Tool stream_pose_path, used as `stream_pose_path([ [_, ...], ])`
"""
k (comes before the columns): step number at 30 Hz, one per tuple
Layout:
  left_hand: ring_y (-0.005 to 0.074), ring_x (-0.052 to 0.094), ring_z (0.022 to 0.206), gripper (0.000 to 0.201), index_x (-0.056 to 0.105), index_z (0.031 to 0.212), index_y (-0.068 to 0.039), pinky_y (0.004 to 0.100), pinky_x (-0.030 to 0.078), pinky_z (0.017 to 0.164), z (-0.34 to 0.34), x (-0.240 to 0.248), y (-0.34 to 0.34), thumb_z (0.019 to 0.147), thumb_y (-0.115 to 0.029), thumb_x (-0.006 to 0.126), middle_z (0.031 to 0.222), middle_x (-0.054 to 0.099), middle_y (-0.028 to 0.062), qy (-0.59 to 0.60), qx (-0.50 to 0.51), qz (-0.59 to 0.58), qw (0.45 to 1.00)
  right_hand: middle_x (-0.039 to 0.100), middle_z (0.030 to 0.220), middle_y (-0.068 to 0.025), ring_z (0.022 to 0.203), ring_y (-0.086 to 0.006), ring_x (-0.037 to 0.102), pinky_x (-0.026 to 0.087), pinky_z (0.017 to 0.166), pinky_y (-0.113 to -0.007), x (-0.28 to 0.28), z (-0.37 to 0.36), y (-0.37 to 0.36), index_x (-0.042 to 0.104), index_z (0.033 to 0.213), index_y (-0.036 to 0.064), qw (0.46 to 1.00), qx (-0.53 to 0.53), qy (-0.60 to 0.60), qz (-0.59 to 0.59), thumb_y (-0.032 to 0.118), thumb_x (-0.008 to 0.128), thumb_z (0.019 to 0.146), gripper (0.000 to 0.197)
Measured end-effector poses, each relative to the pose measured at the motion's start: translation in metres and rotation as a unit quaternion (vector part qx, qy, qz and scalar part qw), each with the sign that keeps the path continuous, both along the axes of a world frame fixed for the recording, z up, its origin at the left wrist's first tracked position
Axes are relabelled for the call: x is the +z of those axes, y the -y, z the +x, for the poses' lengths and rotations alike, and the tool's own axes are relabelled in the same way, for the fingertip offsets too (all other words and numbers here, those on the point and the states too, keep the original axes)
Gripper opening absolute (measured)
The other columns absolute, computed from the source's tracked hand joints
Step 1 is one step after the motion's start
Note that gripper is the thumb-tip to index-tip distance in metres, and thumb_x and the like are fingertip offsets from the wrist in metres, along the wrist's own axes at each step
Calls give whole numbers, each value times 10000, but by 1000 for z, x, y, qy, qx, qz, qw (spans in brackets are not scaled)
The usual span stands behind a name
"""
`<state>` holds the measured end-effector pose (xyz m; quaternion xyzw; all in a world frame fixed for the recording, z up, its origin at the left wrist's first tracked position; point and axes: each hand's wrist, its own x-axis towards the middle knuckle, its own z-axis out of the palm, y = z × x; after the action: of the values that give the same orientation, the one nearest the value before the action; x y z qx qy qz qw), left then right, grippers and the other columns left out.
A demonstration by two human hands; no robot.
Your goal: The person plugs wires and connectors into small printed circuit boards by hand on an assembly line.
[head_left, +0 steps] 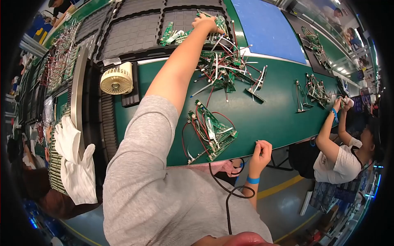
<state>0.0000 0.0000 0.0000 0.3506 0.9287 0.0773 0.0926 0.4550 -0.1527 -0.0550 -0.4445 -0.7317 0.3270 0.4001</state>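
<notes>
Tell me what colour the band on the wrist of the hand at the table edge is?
Blue. The wristband sits just below the right hand; the head view shows it clearly.

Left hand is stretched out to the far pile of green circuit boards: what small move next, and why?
Probably close the left hand on one green board of the far pile and draw it back toward the nearer stack of boards. The arm is fully stretched and the hand rests on the pile, while the right hand waits at the table's near edge.

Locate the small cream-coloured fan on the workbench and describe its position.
In the head view, the cream fan sits at the green table's left end, left of the person's outstretched left arm, just below the dark trays.
</notes>
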Motion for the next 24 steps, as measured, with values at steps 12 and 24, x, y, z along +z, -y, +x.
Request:
stream_pose_path([
  [12,262,461,1118,851,402,1268,-208,427,424,847,-23,-2,-25,538,-553,671,1279,371,165,45,17,10,999,544,884,-109,746,-192,515,424,626,-271,-3,-1,1,564,802,-10,1000,-9,6,25,-6,520,784,48],
  [24,253,618,829,524,646,931,-68,371,519,707,-25,-28,-42,549,-423,697,943,626,131,-32,-90,109,989,522,905,-88,696,-123,473,384,579,-223,-7,-2,-1,552,807,-10,997,-2,30,73,0,503,814,50],
])
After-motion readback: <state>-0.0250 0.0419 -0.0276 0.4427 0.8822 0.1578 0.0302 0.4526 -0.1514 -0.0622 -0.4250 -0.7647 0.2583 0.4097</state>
